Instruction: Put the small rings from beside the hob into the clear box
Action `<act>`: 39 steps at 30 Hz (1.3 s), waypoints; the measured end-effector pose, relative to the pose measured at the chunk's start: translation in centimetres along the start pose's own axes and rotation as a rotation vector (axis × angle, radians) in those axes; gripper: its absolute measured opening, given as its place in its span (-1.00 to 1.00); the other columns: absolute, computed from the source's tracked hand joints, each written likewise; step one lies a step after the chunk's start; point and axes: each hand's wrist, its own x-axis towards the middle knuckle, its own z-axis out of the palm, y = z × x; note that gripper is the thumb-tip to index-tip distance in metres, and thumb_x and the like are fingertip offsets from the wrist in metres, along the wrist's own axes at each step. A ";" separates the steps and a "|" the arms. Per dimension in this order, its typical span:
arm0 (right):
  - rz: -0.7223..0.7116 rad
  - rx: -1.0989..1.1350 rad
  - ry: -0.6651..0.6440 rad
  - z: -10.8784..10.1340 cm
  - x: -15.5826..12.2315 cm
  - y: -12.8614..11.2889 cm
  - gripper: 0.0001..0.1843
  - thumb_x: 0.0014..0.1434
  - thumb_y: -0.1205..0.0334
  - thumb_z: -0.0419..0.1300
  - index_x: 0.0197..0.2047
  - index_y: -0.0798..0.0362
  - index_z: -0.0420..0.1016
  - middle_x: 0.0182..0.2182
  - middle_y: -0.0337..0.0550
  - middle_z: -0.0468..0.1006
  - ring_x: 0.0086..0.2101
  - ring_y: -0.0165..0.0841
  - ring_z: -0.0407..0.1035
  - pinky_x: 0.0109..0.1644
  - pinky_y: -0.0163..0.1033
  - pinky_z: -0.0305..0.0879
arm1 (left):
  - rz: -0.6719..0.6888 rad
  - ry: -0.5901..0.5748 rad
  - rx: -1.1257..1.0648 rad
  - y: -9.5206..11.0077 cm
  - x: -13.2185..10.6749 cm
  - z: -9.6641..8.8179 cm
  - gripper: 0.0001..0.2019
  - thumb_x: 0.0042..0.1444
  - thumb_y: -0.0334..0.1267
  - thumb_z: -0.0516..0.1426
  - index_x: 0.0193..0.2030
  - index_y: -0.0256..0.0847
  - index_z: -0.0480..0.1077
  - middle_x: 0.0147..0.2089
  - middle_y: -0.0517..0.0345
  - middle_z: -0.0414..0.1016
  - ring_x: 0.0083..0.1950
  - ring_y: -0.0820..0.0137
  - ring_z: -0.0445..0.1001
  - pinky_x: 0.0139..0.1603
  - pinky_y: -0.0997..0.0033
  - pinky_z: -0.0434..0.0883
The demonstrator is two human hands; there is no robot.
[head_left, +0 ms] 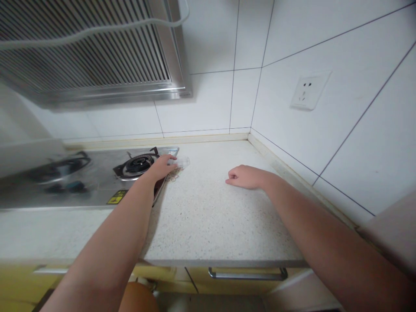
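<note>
My left hand (162, 167) reaches over the right edge of the gas stove. Its thumb and fingers are around the near end of a small clear plastic container (183, 162) on the counter. Just below that hand lies a loose heap of small thin brownish pieces (174, 174), possibly rubber bands, too blurred to name surely. Farther right, my right hand (244, 177) is closed low over the speckled white counter (201, 216), fingers curled in and thumb pressed to them. Whatever they may hold is hidden.
The steel gas stove (97, 173) with a black burner (139, 164) is at left, under a range hood (97, 52) with a pale cable (81, 34). A socket (308, 91) is on the right wall. Below the counter edge is a drawer handle (248, 275).
</note>
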 end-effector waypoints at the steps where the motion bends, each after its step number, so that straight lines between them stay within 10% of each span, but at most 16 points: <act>1: -0.001 -0.002 0.000 0.0 0.0 0.0 -0.62 0.20 -0.09 0.08 -0.46 0.01 0.39 -0.47 -0.18 0.50 -0.47 -0.37 0.28 -0.40 -0.22 0.03 | -0.009 0.004 0.000 -0.1 0.0 0.0 -0.53 0.08 -0.04 0.16 0.10 -0.19 0.43 0.11 -0.04 0.45 0.03 0.20 0.45 0.12 0.22 0.36; 39: 0.009 0.000 -0.007 0.0 0.1 -0.2 -0.63 0.19 -0.09 0.08 -0.46 0.02 0.41 -0.47 -0.18 0.50 -0.47 -0.37 0.27 -0.39 -0.22 0.03 | -0.033 -0.025 -0.167 1.6 -0.6 -0.3 -0.30 -0.03 -0.03 0.28 0.23 -0.26 0.27 0.19 -0.15 0.41 0.19 0.14 0.41 0.20 0.17 0.34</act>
